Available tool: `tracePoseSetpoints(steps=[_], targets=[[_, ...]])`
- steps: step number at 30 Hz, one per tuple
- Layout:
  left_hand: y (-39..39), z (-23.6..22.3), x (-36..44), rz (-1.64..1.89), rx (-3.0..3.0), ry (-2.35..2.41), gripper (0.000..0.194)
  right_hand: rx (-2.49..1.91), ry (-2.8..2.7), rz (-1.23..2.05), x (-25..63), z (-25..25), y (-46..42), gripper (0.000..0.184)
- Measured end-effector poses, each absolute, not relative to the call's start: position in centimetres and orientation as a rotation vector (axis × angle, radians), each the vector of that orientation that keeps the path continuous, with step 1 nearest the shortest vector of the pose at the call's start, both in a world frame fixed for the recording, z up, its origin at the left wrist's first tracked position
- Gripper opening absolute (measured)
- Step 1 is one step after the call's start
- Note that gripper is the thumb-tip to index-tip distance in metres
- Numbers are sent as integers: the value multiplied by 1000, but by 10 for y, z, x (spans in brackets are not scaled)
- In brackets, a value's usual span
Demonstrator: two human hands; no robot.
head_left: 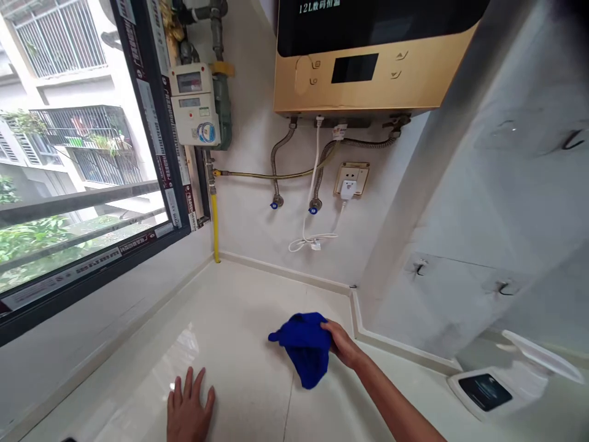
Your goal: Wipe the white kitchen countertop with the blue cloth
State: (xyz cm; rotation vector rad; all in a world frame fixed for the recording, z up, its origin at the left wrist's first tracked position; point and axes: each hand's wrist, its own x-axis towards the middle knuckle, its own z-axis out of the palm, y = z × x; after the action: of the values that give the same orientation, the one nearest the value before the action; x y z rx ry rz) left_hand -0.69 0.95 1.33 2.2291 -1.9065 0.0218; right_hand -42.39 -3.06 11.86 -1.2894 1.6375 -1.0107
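Observation:
A crumpled blue cloth [301, 347] hangs from my right hand [341, 344], whose fingers are closed on its right edge. The cloth is over the glossy pale countertop [248, 294]; whether its lower end touches the surface I cannot tell. To the left, my left hand [189, 405] has its fingers spread and holds nothing. It is over the same surface, well apart from the cloth, and its wrist is cut off by the bottom edge of the view.
A gold and black water heater [322, 80] hangs on the wall, with hoses and a plugged-in white cord [317, 178] below. A gas meter [196, 104] and yellow pipe [215, 227] stand beside the window [83, 153]. At right lies a white scale-like device [501, 393].

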Motion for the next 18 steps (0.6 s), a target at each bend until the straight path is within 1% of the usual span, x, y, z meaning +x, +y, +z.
tracePoseSetpoints(steps=[2,5,7,13,16,18], targets=[[10,12,-6,32,2197,-1897,59,-1390,1758,-908,-440,101,-22,53],[10,9,-6,42,2171,-1877,57,-1556,1936,-812,-457,83,-14,58],[10,8,-6,52,2162,-1869,57,-1667,1971,-754,-453,74,-16,59],[10,8,-7,74,2175,-1929,57,-1911,1951,-577,-385,38,-15,59],[7,8,-6,48,2222,-1935,58,-2074,1913,-393,-353,21,9,66],[4,6,-6,45,2241,-1917,59,-2198,1769,-293,-334,13,29,69]])
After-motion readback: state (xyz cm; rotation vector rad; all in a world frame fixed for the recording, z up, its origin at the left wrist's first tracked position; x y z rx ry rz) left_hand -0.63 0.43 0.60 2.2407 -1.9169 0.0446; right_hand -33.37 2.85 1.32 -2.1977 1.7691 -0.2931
